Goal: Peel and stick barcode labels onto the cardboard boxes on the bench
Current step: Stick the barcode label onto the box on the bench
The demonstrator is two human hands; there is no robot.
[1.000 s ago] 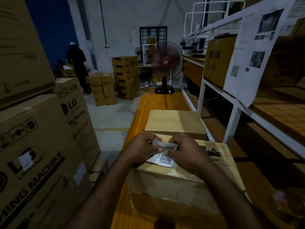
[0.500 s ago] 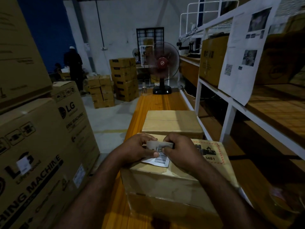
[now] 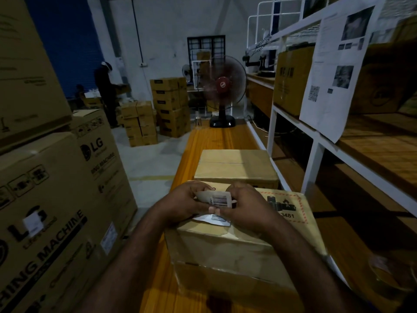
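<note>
A cardboard box (image 3: 237, 249) with a red-bordered warning print sits on the wooden bench (image 3: 216, 138) right in front of me. Above its top, my left hand (image 3: 182, 205) and my right hand (image 3: 246, 207) pinch a barcode label (image 3: 218, 198) on its curled backing strip between them. A white barcode label (image 3: 213, 219) lies flat on the box top just under my hands, partly hidden by them. A second, plain cardboard box (image 3: 234, 166) stands directly behind the first.
Large washing machine cartons (image 3: 56, 199) stack up on the left. A white shelf rack (image 3: 316, 152) with boxes and a hanging printed sheet (image 3: 334, 71) runs along the right. A spinning fan (image 3: 222, 91) stands at the bench's far end. A person (image 3: 106, 91) works beyond stacked boxes (image 3: 169, 105).
The label between my fingers has turned up so its barcode faces me, and the backing curls away on the left. Both hands stay over the box top.
</note>
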